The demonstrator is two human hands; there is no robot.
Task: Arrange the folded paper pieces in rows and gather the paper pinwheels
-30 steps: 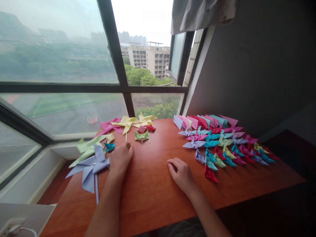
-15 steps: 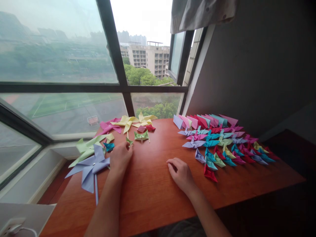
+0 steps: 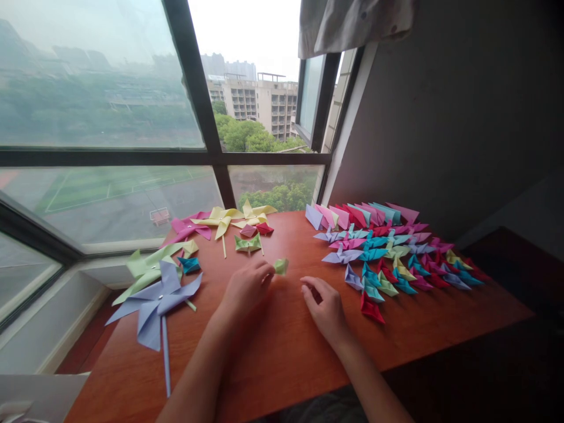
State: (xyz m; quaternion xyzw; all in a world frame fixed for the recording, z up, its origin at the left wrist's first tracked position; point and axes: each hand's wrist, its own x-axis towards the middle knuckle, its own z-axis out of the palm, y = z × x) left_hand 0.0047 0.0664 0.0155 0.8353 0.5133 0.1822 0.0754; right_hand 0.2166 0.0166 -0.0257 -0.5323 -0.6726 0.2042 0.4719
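My left hand (image 3: 249,286) is closed, its fingertips pinching a small light green paper boat (image 3: 281,267) above the middle of the table. The boat is slightly smeared by motion. To the right, my right hand (image 3: 325,305) hovers low over the wood with loosely bent fingers, thumb apart from them and nothing held. Beyond my left hand sits another green paper boat (image 3: 248,243), with a pink boat (image 3: 248,230) and a red boat (image 3: 264,228) behind it. A teal boat (image 3: 189,265) lies farther left, beside the pinwheels.
Paper pinwheels, among them a lavender one (image 3: 161,298) and a yellow one (image 3: 221,219), cover the left and back of the wooden table (image 3: 273,364). On the right stand rows of folded cranes (image 3: 341,255) and boats, with a red boat (image 3: 371,308) nearest me. Windows border the back.
My left hand has moved right from beside the pinwheels, carrying the light green boat toward my right hand. My right hand has hardly moved. The view has shifted slightly.
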